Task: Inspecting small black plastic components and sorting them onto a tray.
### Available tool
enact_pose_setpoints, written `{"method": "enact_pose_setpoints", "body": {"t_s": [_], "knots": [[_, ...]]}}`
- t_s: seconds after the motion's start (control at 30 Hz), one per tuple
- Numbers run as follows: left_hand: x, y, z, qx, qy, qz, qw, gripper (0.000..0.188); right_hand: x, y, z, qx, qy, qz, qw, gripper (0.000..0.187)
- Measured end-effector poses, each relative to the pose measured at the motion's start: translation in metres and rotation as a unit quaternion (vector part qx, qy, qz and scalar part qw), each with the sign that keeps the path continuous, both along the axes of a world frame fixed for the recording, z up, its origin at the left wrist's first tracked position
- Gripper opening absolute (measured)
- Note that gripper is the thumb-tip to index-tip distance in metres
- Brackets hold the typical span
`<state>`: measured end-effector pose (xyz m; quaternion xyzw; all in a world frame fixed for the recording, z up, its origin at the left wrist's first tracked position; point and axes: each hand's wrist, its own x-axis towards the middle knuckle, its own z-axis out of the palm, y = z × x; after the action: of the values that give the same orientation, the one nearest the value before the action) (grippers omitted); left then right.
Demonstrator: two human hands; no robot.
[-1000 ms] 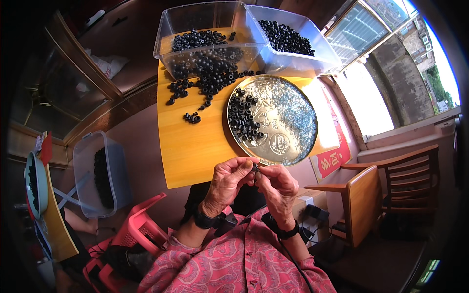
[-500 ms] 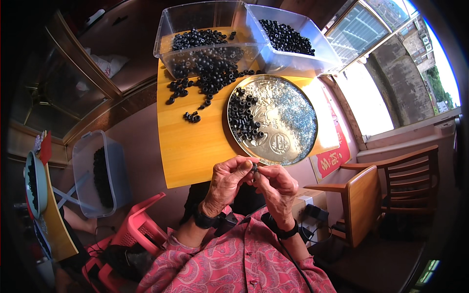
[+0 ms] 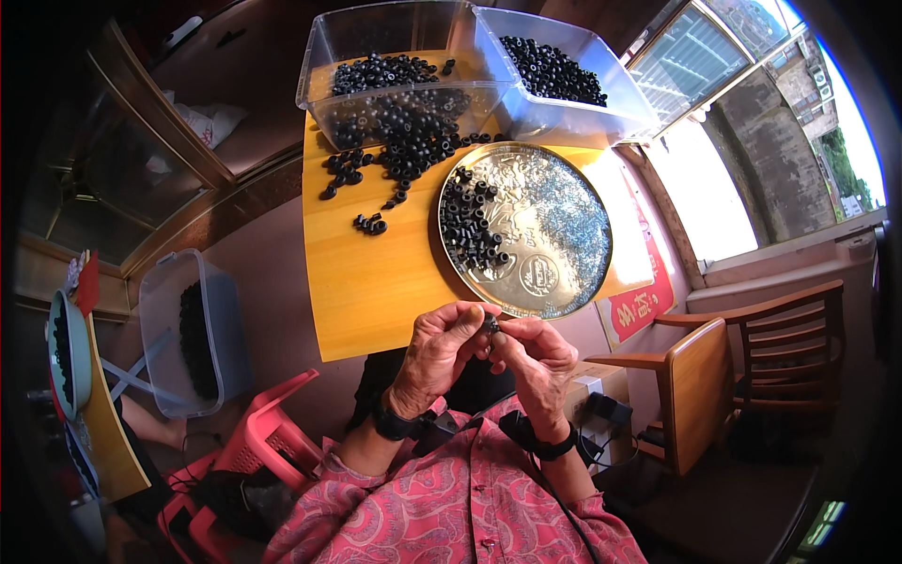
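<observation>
Near the front edge of the table, my left hand [image 3: 434,352] pinches a small black ring-shaped part [image 3: 490,323] between thumb and fingers. My right hand [image 3: 537,365] meets it there, thumb and fingertips closed on the same part; whether it also holds some smaller piece is hidden. Just beyond my hands lies a round metal tray [image 3: 540,275]. Its left side carries a heap of black ring-shaped parts [image 3: 470,226], and tiny shiny metal pieces [image 3: 573,235] are spread over its right side.
Two clear plastic bins [image 3: 310,85] with black parts stand at the table's far end, and loose black parts [image 3: 413,150] spill over the yellow tabletop [image 3: 348,291]. At left are another clear bin [image 3: 225,367] and a red plastic stool [image 3: 268,428]. A wooden chair [image 3: 705,395] stands at right.
My right hand has shifted very slightly to the right and its fingers have turned a little at the black part. My left hand stays nearly in place.
</observation>
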<state>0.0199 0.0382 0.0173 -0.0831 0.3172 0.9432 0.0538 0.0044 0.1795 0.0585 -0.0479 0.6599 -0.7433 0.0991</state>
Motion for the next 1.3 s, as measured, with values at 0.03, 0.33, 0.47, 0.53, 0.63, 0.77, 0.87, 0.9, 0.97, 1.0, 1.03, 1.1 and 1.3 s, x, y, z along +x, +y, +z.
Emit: {"method": "enact_pose_setpoints", "body": {"t_s": [0.03,0.33,0.47,0.53,0.63,0.77,0.87,0.9,0.97,1.0,1.03,1.1,1.3], "knots": [[-0.0002,0.0002,0.0009,0.009,-0.004,-0.001,1.0,0.03,-0.0001,0.0001,-0.0007,0.0,0.0,0.0,1.0,0.011],[-0.0001,0.0016,0.0005,0.015,-0.01,0.005,1.0,0.03,0.0009,-0.001,-0.001,0.001,0.008,-0.009,1.0,0.011],[0.0,0.0017,0.0024,0.004,-0.01,0.012,1.0,0.03,0.001,-0.0027,0.002,0.008,0.014,-0.008,1.0,0.01],[0.0007,0.0009,0.0017,0.009,-0.005,0.009,1.0,0.029,0.0008,-0.0027,0.0023,0.014,0.014,-0.008,1.0,0.01],[0.0009,0.0007,0.0011,0.008,0.001,0.005,1.0,0.028,0.0009,-0.0024,0.0018,0.016,0.017,-0.008,1.0,0.01],[0.0006,0.0014,0.0018,0.003,0.003,0.009,1.0,0.028,0.0011,-0.0028,0.0024,0.022,0.043,-0.013,0.999,0.009],[0.0012,0.0014,0.0006,-0.003,0.005,0.011,1.0,0.028,0.0008,-0.0036,0.0036,0.031,0.048,-0.013,0.998,0.009],[0.001,0.0017,0.0007,-0.003,0.005,0.011,1.0,0.028,0.0007,-0.0037,0.0037,0.033,0.047,-0.013,0.998,0.009],[0.0005,0.0029,0.0014,-0.013,0.0,0.015,1.0,0.029,0.0003,-0.0036,0.003,0.031,0.044,-0.011,0.998,0.009],[0.0005,0.003,0.0018,-0.013,0.0,0.014,1.0,0.029,0.0002,-0.0034,0.0026,0.03,0.041,-0.01,0.999,0.009],[0.0005,0.0032,0.0022,-0.011,0.001,0.015,1.0,0.028,0.0002,-0.0032,0.0022,0.03,0.041,-0.01,0.999,0.009],[0.0006,0.0032,0.0027,-0.009,0.002,0.015,1.0,0.028,0.0004,-0.0033,0.001,0.026,0.043,-0.014,0.999,0.009],[0.0016,0.004,0.0025,-0.003,0.002,0.021,1.0,0.027,0.0017,-0.0057,0.0027,0.024,0.032,-0.024,0.999,0.009]]}}
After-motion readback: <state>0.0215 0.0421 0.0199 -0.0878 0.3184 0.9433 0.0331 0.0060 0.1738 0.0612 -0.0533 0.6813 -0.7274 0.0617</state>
